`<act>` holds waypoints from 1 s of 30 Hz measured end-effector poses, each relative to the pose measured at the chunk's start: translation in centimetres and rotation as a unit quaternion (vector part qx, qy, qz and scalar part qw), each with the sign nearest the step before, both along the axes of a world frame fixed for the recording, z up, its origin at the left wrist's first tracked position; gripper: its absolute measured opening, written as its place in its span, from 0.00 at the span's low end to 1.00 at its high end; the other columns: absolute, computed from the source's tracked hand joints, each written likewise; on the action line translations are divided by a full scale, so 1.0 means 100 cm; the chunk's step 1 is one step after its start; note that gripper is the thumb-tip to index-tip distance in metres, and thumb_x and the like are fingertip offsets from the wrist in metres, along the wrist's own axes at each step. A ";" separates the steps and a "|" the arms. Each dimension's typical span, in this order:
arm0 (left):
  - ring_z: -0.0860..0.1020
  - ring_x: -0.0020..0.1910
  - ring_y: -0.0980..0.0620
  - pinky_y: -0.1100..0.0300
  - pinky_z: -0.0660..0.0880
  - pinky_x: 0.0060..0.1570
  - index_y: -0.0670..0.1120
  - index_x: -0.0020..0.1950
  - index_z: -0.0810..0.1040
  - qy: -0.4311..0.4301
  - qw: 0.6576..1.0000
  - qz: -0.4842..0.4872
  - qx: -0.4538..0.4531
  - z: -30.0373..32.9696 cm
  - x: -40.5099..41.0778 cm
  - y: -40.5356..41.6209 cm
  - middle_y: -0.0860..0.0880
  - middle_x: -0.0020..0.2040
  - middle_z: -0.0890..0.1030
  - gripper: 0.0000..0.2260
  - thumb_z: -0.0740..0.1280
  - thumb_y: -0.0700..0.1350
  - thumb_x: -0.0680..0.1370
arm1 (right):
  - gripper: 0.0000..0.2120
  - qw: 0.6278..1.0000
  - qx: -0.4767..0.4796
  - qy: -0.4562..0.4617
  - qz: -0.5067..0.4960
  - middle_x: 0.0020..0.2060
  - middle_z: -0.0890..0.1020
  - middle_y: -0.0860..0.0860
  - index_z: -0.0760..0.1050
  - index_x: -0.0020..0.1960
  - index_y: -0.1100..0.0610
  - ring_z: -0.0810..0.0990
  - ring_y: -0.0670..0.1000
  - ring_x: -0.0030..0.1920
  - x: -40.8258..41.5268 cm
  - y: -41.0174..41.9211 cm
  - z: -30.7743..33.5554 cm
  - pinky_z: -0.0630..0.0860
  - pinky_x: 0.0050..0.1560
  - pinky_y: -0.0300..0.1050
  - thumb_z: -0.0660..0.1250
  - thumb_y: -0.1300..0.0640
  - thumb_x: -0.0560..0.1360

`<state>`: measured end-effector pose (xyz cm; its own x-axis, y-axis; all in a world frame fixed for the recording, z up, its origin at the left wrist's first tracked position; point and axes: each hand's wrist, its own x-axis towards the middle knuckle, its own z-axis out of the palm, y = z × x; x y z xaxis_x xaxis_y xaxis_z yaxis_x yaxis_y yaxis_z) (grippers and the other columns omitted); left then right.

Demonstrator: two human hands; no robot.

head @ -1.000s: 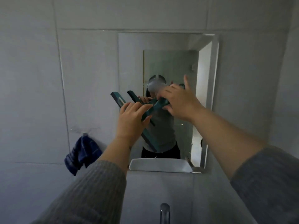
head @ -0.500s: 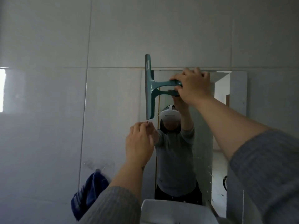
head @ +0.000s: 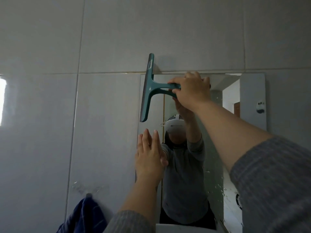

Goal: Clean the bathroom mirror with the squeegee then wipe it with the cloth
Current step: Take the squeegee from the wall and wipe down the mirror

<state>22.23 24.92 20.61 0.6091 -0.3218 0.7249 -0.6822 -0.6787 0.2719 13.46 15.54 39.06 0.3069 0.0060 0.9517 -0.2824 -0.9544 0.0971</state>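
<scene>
squeegee set at the mirror's top left corner, left hand now flat and open

since half a second ago the left hand (head: 149,158) has spread its pinched fingers and now stands flat, palm toward the glass, empty, while the squeegee sits in much the same raised spot.

at the far left a bright patch of light (head: 3,101) glares on the grey wall tiles (head: 50,132). low down, a dark blue cloth (head: 84,216) hangs from a small wall hook (head: 88,195), well apart from both hands and partly cut off by the bottom edge. smeary marks show on the tile just above the hook.

next comes the left forearm in a grey ribbed sleeve (head: 129,222), rising to the open hand, which is held up at the mirror's left edge below the blade; whether the fingertips touch the glass cannot be told.

the teal squeegee (head: 148,91) stands with its blade upright along the left edge of the mirror (head: 252,91), the top end reaching past the mirror's upper edge onto the tile. its handle runs sideways to the right into the right hand (head: 191,89), which is clenched around it near the mirror's top edge.

the mirror reflects the person in a grey top wearing a white headset (head: 174,125), and a bright doorway. water spots and streaks (head: 218,185) dot its lower right part. a white basin rim (head: 176,228) shows at the bottom.
</scene>
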 end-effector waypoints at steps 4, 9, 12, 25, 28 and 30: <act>0.34 0.75 0.42 0.49 0.50 0.75 0.51 0.76 0.34 -0.005 1.000 0.005 0.000 -0.002 0.000 -0.002 0.45 0.77 0.33 0.43 0.65 0.47 0.76 | 0.14 1.000 0.008 -0.019 -0.018 0.54 0.78 0.53 0.75 0.63 0.43 0.72 0.56 0.58 -0.024 -0.013 0.003 0.63 0.55 0.52 0.63 0.51 0.78; 0.34 0.75 0.42 0.49 0.46 0.74 0.51 0.76 0.34 0.003 1.000 -0.008 -0.009 -0.001 -0.002 -0.002 0.45 0.77 0.33 0.42 0.64 0.46 0.77 | 0.16 0.996 0.056 -0.035 -0.052 0.58 0.77 0.55 0.75 0.64 0.44 0.71 0.59 0.62 -0.059 -0.039 -0.006 0.64 0.58 0.54 0.65 0.51 0.77; 0.34 0.75 0.42 0.50 0.45 0.74 0.50 0.77 0.34 -0.004 1.000 -0.009 -0.006 -0.002 0.002 -0.002 0.44 0.77 0.33 0.43 0.65 0.46 0.76 | 0.16 0.993 0.092 -0.036 -0.069 0.61 0.76 0.56 0.74 0.64 0.43 0.71 0.60 0.64 -0.079 -0.052 -0.014 0.63 0.60 0.56 0.64 0.51 0.77; 0.36 0.76 0.41 0.47 0.49 0.75 0.49 0.77 0.36 0.011 1.000 0.003 -0.012 0.000 0.002 -0.007 0.43 0.77 0.35 0.47 0.70 0.43 0.73 | 0.13 0.955 0.259 -0.122 -0.077 0.54 0.82 0.53 0.75 0.62 0.49 0.79 0.56 0.50 -0.133 -0.090 -0.071 0.70 0.42 0.45 0.64 0.53 0.78; 0.36 0.76 0.41 0.48 0.47 0.75 0.49 0.77 0.36 0.011 1.000 0.004 -0.015 -0.001 0.004 -0.008 0.43 0.77 0.36 0.47 0.70 0.44 0.73 | 0.12 0.947 0.290 -0.125 -0.063 0.48 0.81 0.49 0.76 0.60 0.50 0.75 0.51 0.43 -0.136 -0.086 -0.085 0.67 0.38 0.41 0.64 0.53 0.78; 0.36 0.76 0.41 0.49 0.45 0.74 0.50 0.77 0.36 0.009 1.000 0.006 -0.014 -0.002 0.007 -0.009 0.43 0.77 0.36 0.48 0.71 0.47 0.73 | 0.09 0.935 0.328 -0.135 -0.024 0.44 0.80 0.46 0.75 0.56 0.47 0.78 0.51 0.40 -0.130 -0.083 -0.096 0.73 0.36 0.42 0.65 0.51 0.77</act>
<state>22.93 24.06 20.46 0.6257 -0.2943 0.7224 -0.6686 -0.6794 0.3023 0.48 7.21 29.43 0.0400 -0.6142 0.7881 -0.2570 -0.7685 -0.5859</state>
